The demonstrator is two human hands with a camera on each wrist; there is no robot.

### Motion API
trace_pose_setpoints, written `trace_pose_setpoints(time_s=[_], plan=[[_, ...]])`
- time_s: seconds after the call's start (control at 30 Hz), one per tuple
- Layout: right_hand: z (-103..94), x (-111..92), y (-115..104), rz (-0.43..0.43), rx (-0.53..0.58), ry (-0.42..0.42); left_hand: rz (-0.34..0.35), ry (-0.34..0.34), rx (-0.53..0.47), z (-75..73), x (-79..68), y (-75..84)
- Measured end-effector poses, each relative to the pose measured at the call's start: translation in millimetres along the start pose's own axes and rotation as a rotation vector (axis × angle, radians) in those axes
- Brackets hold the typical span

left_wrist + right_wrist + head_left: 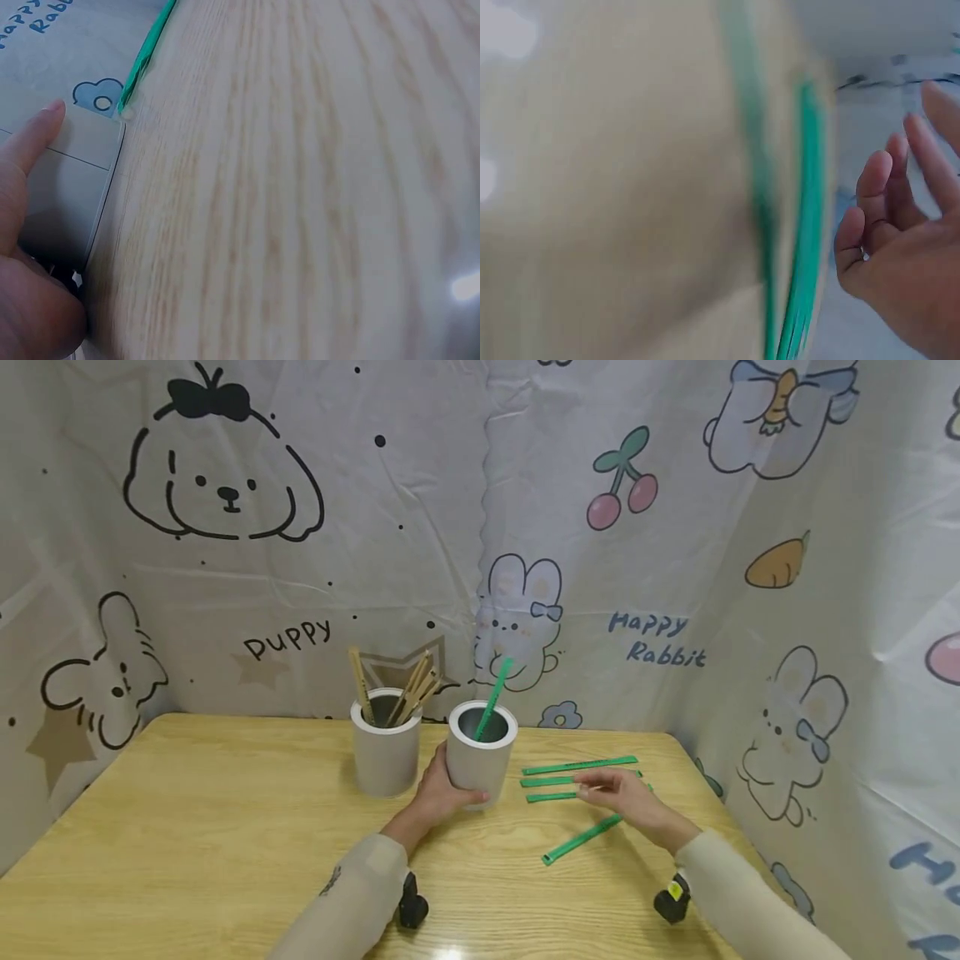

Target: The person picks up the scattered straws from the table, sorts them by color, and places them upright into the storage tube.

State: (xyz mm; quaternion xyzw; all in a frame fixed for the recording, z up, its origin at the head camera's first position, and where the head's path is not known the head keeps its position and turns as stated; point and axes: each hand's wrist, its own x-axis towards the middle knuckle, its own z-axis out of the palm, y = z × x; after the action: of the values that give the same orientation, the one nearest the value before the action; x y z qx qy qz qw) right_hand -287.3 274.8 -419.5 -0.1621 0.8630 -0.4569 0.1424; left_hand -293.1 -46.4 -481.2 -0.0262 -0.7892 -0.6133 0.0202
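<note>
Head view: the left hand [438,793] grips a white cup [474,768] with one green stick [493,699] leaning in it; the right hand [628,797], loosely bent and empty, is near loose sticks [581,841] on the table [225,843].

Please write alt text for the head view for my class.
A person's left hand holds a pale cup with one green stick leaning in it, while the right hand is over loose green sticks on a wooden table. To the left of that cup, a second cup holds several tan sticks.
</note>
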Motion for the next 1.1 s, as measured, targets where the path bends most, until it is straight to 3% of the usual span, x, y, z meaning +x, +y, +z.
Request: trace_pose_setpoints(time_s=[0.13,0.3,0.5,0.63,0.77,0.87,1.1], plan=[[-1.8,-19.1,27.2,-0.124,-0.146,-0.04,-0.003,0.008,0.004,1.7,0.1,0.3],[3.8,-22.0,40.4,-0.187,-0.236,-0.026,-0.006,0.008,0.013,-0.3,1.4,-0.1],[7.8,-21.6,36.2,-0.192,-0.328,0.01,0.0,0.004,0.005,1.1,1.4,-1.1],[2.1,-19.9,18.7,-0.22,-0.294,0.066,0.014,-0.008,-0.004,3.1,0.5,-0.6],[-6.9,-12.3,-20.0,-0.233,-0.135,0.113,0.03,-0.012,-0.006,3.6,-0.4,-1.3],[-12.3,-4.7,-59.1,-0.227,0.054,0.153,0.039,-0.01,-0.001,3.5,-0.6,-1.5],[-2.0,24.2,-143.7,-0.291,0.754,0.21,0.027,-0.015,0.004,2.1,-0.3,-1.7]])
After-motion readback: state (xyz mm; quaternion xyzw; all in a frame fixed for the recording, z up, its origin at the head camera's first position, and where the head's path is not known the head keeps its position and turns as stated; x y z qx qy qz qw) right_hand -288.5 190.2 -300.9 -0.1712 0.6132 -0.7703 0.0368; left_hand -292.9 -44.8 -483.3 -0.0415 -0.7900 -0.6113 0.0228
